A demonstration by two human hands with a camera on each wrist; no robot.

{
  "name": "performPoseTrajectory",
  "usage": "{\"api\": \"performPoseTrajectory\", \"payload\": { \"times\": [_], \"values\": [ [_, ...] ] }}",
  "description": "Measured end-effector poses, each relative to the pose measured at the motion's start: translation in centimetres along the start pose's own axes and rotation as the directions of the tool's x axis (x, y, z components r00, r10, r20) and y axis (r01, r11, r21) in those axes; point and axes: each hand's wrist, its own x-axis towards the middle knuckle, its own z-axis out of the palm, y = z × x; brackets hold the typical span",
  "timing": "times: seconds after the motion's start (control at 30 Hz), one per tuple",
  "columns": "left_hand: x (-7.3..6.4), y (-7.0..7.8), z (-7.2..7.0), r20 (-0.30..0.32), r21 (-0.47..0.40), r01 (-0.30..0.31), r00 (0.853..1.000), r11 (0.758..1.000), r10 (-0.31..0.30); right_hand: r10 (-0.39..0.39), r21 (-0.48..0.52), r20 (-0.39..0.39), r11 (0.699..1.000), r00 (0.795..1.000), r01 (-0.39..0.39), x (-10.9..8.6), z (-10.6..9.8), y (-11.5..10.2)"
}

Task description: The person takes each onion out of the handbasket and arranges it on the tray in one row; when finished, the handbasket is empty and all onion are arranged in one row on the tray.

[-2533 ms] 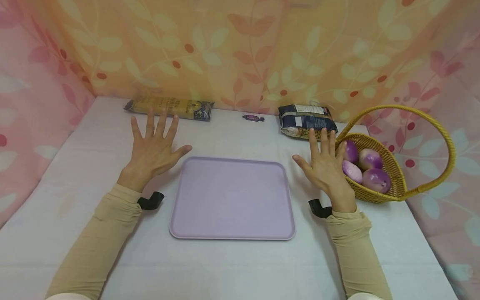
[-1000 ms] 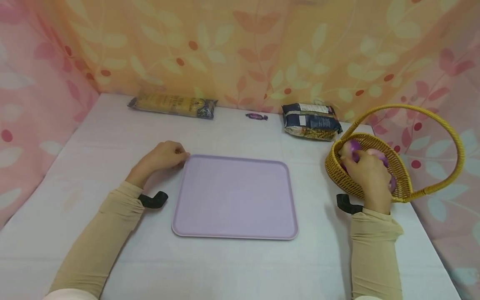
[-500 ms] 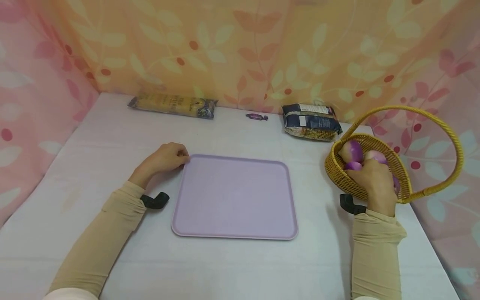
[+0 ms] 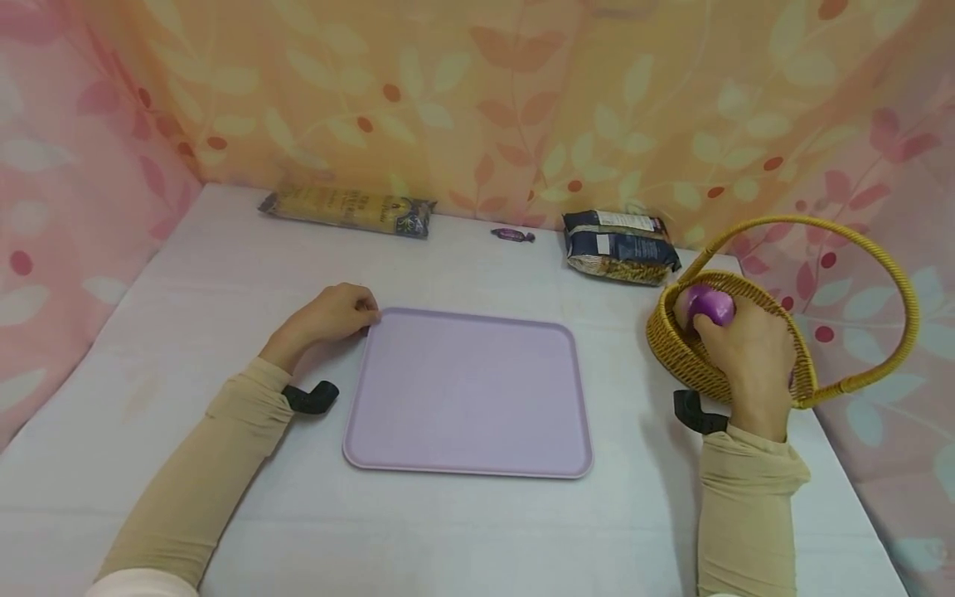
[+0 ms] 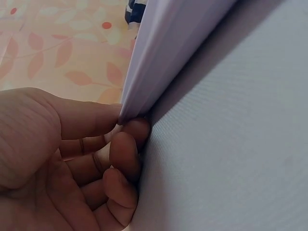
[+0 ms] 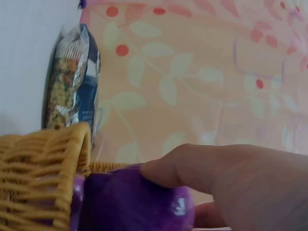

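Pickup seemed the step: the left hand [image 4: 328, 315] pinched the tray [image 4: 470, 394], the right hand [image 4: 755, 344] gripped a probable onion [image 4: 713, 306], which needed lifting clear of the basket [image 4: 682, 352].

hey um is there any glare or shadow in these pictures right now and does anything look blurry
Head view: a soft shadow on the white tabletop beside the right sleeve; left wrist view: a darker shadow beneath the tray; right wrist view: a bright glint on the purple vegetable, and the navy pack looks a little soft.
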Motion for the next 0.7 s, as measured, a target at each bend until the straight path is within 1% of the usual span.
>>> {"api": "performPoseTrajectory", "payload": {
  "times": [0.1, 0.17, 0.23, 0.3, 0.37, 0.47, 0.57, 0.7],
  "values": [
    [0.0, 0.0, 0.0, -0.004, 0.003, 0.000, 1.000, 1.000, 0.000, -0.035, 0.047, -0.083, 0.998, 0.996, 0.039, -0.6, -0.3, -1.3],
    [0.1, 0.0, 0.0, -0.006, 0.007, -0.001, 1.000, 1.000, 0.001, -0.077, 0.067, -0.149, 0.994, 0.986, 0.088, -1.2, -0.3, -2.4],
    [0.1, 0.0, 0.0, -0.007, 0.009, 0.001, 1.000, 1.000, 0.000, -0.125, 0.083, -0.207, 0.986, 0.970, 0.144, -1.8, -0.3, -3.6],
    [0.1, 0.0, 0.0, -0.006, 0.008, 0.003, 1.000, 1.000, -0.002, -0.193, 0.089, -0.263, 0.971, 0.945, 0.223, -2.5, 0.0, -4.8],
    [0.1, -0.1, 0.0, -0.003, 0.004, 0.006, 1.000, 1.000, -0.006, -0.266, 0.088, -0.314, 0.947, 0.911, 0.308, -3.2, 0.4, -6.0],
    [0.2, -0.1, -0.1, 0.003, -0.003, 0.009, 1.000, 1.000, -0.009, -0.386, 0.073, -0.375, 0.894, 0.843, 0.442, -4.2, 1.2, -7.6],
    [0.3, -0.3, -0.1, 0.011, -0.005, 0.017, 1.000, 1.000, -0.017, -0.477, 0.056, -0.399, 0.840, 0.783, 0.540, -5.0, 2.2, -8.9],
    [0.4, -0.5, 0.0, 0.018, -0.012, 0.023, 1.000, 1.000, -0.023, -0.567, 0.045, -0.396, 0.773, 0.722, 0.632, -5.6, 3.7, -10.4]
  ]
}}
